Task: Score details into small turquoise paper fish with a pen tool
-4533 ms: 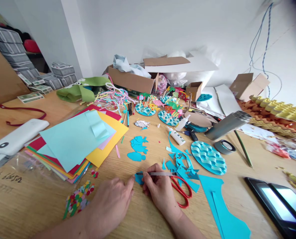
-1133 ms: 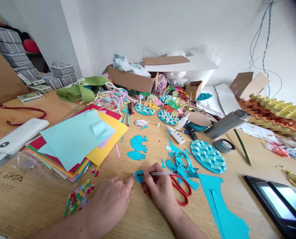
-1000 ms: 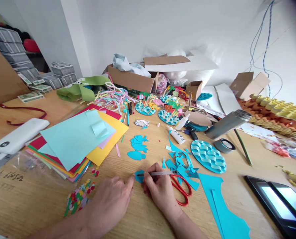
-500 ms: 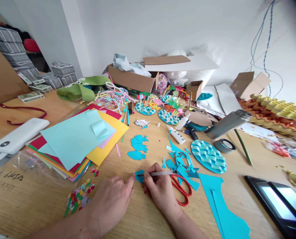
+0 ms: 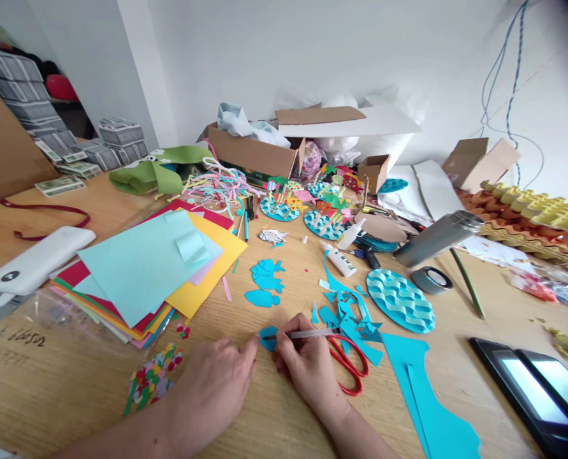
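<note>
My right hand (image 5: 307, 366) is closed round a pen (image 5: 307, 333), with its tip on a small blue paper piece (image 5: 267, 338). The right fingers hide part of that piece. My left hand (image 5: 217, 376) lies on the table with its index finger stretched out to the left edge of the same piece; its other fingers are bent and partly hidden. Beyond the hands lie blue paper fish cut-outs (image 5: 266, 275) with drawn lines and a plain blue cut-out (image 5: 261, 298). Red-handled scissors (image 5: 353, 366) rest just right of my right hand, their blades covered by blue scraps and the hand.
Blue paper scraps (image 5: 355, 315) and a large blue sheet (image 5: 424, 389) lie to the right, near a wavy blue disc (image 5: 401, 299). Coloured paper (image 5: 131, 274) and paper dots (image 5: 154, 376) are on the left. Glue bottles (image 5: 341, 260), a steel flask (image 5: 439, 237) and a tablet-like device (image 5: 517, 376) stand or lie around.
The outer end of the pen has shifted very slightly. Both hands and the blue piece stay in almost the same place.
</note>
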The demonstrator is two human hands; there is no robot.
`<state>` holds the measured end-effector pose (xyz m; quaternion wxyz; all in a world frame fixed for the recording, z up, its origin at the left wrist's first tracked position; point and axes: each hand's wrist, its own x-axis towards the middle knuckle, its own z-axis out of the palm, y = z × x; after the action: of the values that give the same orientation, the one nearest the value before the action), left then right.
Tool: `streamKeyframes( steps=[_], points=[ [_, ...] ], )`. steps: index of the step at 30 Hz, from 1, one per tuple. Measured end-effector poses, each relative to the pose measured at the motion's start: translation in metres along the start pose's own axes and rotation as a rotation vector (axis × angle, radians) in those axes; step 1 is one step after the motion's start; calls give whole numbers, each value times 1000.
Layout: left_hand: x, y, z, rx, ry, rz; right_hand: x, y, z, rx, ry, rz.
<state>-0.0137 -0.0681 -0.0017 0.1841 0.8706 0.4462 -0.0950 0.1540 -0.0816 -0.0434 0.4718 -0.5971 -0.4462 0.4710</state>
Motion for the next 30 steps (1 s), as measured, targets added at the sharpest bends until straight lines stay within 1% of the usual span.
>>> streamKeyframes(
  steps=[7,19,24,30],
  points=[
    [-1,1,-4,18,-12,5,0,1,1,-17,-4,-24],
    [0,1,-1,18,2,3,0,3,0,-49,0,-87],
    [0,1,0,15,6,3,-1,1,0,-24,-17,-56],
    [1,0,0,15,6,6,0,4,-1,-45,-25,-88]
  ],
)
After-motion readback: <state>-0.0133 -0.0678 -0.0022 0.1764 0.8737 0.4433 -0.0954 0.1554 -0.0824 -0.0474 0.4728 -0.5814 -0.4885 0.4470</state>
